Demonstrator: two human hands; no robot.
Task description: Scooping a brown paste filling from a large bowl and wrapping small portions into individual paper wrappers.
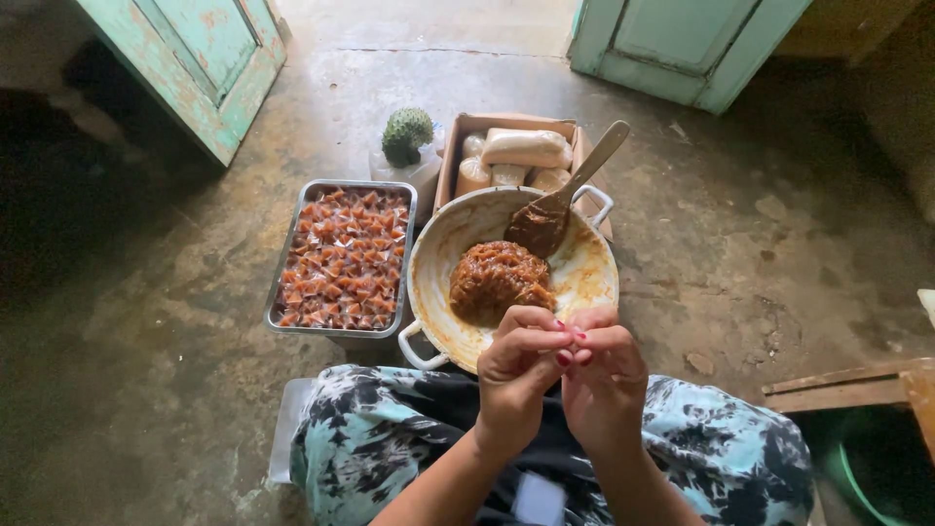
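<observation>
My left hand (518,375) and my right hand (602,380) are pressed together above my lap, fingertips pinched around something small that the fingers hide. Just beyond them stands a pale two-handled pan (433,263) with a mound of sticky brown paste (497,280) in it. A wooden spoon (560,203) smeared with the paste leans on the pan's far rim. Left of the pan lies a metal tray (276,297) filled with several small wrapped brown sweets (343,258).
A cardboard box (453,161) with pale bagged lumps sits behind the pan. A green spiky fruit (406,134) rests on a container beside it. Turquoise doors (209,68) flank a concrete floor. A wooden stool edge (857,385) is at right.
</observation>
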